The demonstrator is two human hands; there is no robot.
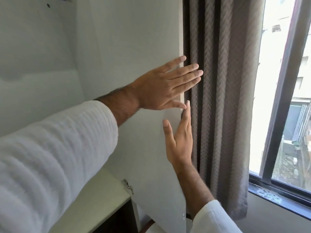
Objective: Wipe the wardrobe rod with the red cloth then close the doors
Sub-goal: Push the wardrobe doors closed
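Observation:
The white wardrobe door (pixel 127 47) stands swung open, its free edge running down the middle of the view. My left hand (pixel 161 84) reaches across with flat, spread fingers at that edge, fingertips past it toward the curtain. Just below, my right hand (pixel 180 140) wraps the same edge, thumb on the inner face and fingers behind it. Neither hand holds a cloth. The red cloth and the wardrobe rod are out of view.
A brown curtain (pixel 223 98) hangs right behind the door edge. A dark-framed window (pixel 282 91) and its sill (pixel 277 197) are at the right. A metal hinge (pixel 128 186) sits low on the door, above a white shelf (pixel 94 199).

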